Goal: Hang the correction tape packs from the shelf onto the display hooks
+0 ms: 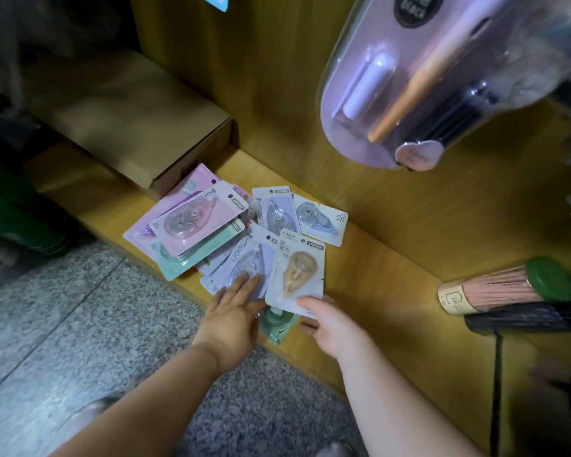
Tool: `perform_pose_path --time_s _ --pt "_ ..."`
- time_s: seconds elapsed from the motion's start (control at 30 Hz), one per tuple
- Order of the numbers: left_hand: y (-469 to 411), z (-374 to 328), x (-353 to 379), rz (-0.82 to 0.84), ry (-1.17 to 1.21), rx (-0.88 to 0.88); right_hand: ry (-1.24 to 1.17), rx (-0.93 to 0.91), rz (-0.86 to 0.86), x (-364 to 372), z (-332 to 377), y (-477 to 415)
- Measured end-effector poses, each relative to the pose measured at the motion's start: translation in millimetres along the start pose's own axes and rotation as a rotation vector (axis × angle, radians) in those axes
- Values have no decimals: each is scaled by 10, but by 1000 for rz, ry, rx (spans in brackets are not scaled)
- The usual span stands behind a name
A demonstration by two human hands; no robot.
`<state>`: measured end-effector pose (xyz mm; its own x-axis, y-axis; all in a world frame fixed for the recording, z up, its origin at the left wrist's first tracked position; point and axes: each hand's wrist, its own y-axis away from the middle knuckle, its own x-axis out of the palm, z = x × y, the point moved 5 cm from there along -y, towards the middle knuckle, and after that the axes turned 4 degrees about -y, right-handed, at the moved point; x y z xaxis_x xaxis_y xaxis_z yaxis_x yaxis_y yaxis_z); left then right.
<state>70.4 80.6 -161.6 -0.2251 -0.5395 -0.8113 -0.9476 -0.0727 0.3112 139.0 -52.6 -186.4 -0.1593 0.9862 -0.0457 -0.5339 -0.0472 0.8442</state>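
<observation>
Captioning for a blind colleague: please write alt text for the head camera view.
A person's right hand pinches the beige correction tape pack at its lower edge while the left hand lies flat on a lavender pack, among other packs scattered on a wooden shelf.

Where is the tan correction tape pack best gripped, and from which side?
Pinch the card margin at the bottom edge of the tan pack, coming from the front of the shelf, thumb on top. The blister bulges mid-card, and this edge lies over a green pack; the right hand pinches there.
</observation>
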Motion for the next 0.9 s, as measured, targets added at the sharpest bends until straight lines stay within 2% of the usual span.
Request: perform_pose_path --time_s 0.07,0.1,0.17,0.33,0.6,0.7,0.9 --pt "17 21 -86 -170 76 20 82 -21 -47 74 60 22" --pt "34 86 -152 -278 153 -22 95 -22 -65 91 82 13" --pt "42 224 -246 -338 283 -184 105 -14 -82 113 98 1" --pt "-90 403 -105 -173 523 -383 96 -11 -63 181 51 -33" --pt "-165 358 -77 -140 669 -553 92 -33 3 139 2 -72" --pt "-181 364 -31 -90 721 -559 67 -21 104 132 -44 -45" --pt "-253 178 2 -102 948 -487 -5 -48 115 61 -74 -50"
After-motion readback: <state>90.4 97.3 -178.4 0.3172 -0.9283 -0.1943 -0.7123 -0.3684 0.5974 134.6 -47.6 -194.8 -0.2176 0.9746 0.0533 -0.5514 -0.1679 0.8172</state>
